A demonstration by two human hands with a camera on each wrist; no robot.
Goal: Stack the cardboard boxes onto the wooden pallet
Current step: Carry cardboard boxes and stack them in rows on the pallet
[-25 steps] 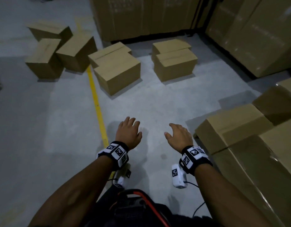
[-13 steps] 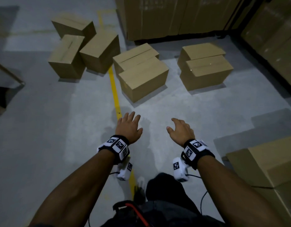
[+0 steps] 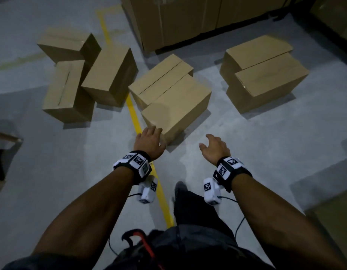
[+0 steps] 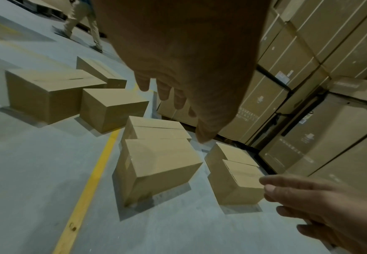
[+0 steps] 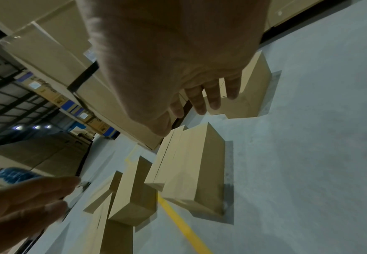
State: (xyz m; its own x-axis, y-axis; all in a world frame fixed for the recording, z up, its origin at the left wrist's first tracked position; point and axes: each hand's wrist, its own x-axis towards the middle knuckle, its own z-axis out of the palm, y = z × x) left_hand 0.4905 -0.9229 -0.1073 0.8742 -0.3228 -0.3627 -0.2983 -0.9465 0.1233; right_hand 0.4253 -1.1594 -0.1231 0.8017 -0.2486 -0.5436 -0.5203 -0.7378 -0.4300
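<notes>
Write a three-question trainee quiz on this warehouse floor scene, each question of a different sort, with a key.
1. True or false: the left hand grips a box.
2. How many loose boxes lie on the floor in the head view? A) four B) seven C) ten
3. Fill in: the nearest box sits just right of the ______ line.

Key: 1 false, both it and the right hand are open and empty. 2 B. 3 yellow.
</notes>
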